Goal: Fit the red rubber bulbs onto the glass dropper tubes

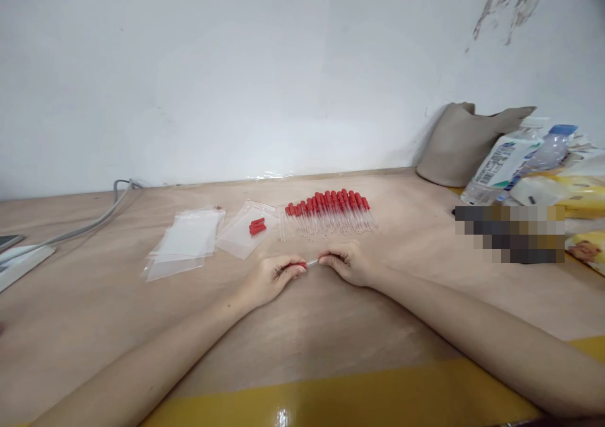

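My left hand [280, 277] pinches a red rubber bulb [301, 265] between thumb and fingers. A thin clear glass tube [312, 262] runs from the bulb to my right hand [344, 263], whose fingertips are closed on its other end. Just beyond my hands lies a row of droppers [328, 209], their red bulbs pointing away and their clear tips towards me. Left of that row, a few loose clear tubes [282, 226] lie on the table. Several loose red bulbs [257, 226] rest on a clear zip bag [236, 236].
A stack of clear plastic bags [186, 238] lies to the left. Farther left are a grey cable [101, 217] and a white object [26, 266]. At the right stand a grey-brown container [458, 143], plastic bottles [501, 162] and yellow packaging [567, 190]. A white wall [283, 86] borders the table's back.
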Tool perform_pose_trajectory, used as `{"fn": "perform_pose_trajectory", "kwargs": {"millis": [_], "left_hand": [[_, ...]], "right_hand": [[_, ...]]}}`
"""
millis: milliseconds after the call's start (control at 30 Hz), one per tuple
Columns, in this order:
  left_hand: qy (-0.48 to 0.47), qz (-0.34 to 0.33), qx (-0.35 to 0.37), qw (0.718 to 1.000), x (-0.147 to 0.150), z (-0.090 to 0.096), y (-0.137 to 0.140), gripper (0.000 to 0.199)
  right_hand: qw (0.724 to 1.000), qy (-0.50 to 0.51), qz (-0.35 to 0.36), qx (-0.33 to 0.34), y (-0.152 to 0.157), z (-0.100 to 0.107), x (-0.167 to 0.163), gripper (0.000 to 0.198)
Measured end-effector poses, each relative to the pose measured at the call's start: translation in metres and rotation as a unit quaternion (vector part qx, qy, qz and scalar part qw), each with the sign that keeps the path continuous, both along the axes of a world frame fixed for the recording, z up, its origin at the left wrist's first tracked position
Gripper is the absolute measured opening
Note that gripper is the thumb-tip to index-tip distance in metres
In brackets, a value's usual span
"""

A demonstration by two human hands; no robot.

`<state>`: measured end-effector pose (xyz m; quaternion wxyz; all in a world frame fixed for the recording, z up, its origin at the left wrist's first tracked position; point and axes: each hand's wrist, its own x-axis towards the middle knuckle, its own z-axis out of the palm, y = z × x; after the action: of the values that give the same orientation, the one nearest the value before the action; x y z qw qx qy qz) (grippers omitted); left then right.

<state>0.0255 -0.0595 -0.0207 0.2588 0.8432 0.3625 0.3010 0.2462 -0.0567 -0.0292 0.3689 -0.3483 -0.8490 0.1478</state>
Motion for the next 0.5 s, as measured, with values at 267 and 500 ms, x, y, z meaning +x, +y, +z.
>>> {"fn": "perform_pose_trajectory", "kwargs": {"millis": [267, 500], "left_hand": [[-0.052, 0.057, 0.026, 0.997, 0.002, -0.010, 0.007, 0.024], [-0.074, 0.065, 0.025, 0.995, 0.000, -0.007, 0.010, 0.022]], "right_hand": [[0.977, -0.099, -0.129, 0.137, -0.015, -0.003, -0.011, 0.023], [0.998, -0.012, -0.050, 0.027, -0.009, 0.005, -0.006, 0.017]]}}
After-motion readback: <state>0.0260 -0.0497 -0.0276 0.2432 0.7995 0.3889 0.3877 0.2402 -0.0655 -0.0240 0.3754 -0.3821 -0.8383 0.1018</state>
